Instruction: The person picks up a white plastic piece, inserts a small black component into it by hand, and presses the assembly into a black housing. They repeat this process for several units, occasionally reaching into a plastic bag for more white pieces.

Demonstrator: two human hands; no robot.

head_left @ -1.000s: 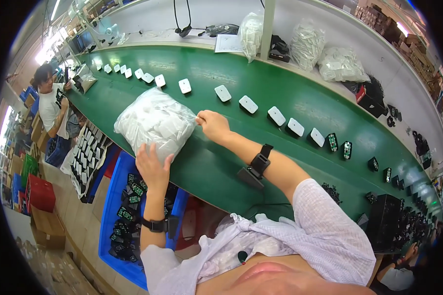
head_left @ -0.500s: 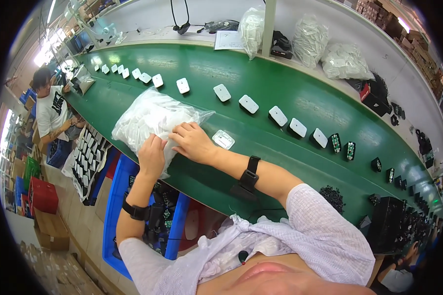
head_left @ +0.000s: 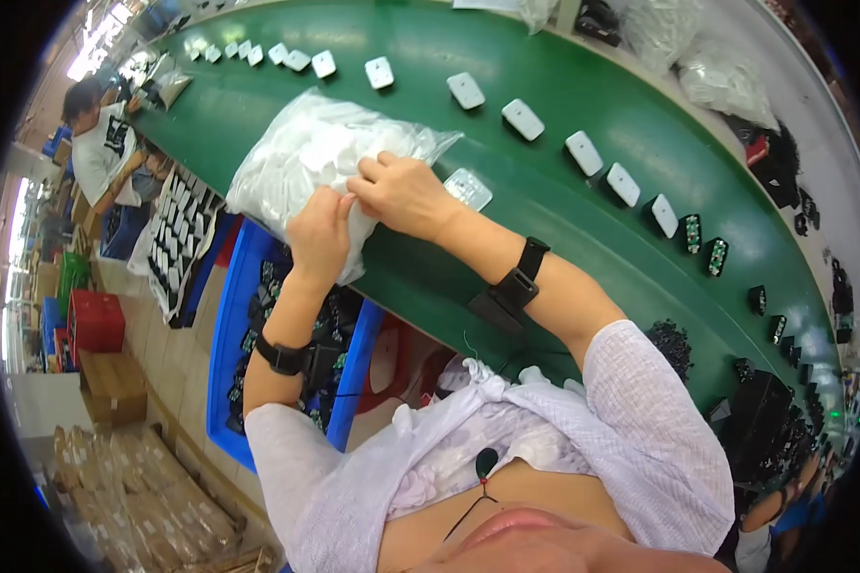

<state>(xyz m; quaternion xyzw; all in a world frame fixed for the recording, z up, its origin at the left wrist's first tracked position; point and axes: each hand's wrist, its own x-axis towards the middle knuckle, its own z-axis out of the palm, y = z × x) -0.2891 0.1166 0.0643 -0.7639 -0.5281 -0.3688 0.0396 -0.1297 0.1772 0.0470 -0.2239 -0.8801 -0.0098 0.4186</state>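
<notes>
A see-through plastic bag [head_left: 291, 158] full of white plastic pieces lies on the green work surface in front of me. My left hand [head_left: 319, 232] pinches the bag's near edge, fingers closed. Right beside it, my right hand [head_left: 403, 194] has its fingers bent together on the same film; the fingertips of both hands almost meet. What the thumbs press on is partly hidden. Just past my right wrist, a white rectangular plastic cover [head_left: 469, 190] lies on the surface, apart from the hand.
Along the green conveyor belt [head_left: 411, 38] stands a row of white-topped units [head_left: 465, 91], then black housings with green circuit boards [head_left: 717, 256]. A blue crate [head_left: 227, 358] of black parts is below left. A co-worker [head_left: 105, 158] sits at the far left.
My view has tilted downward, so the belt and bag sit higher in the picture. Both hands stay at the bag's edge, with the fingertips drawn closer together.
</notes>
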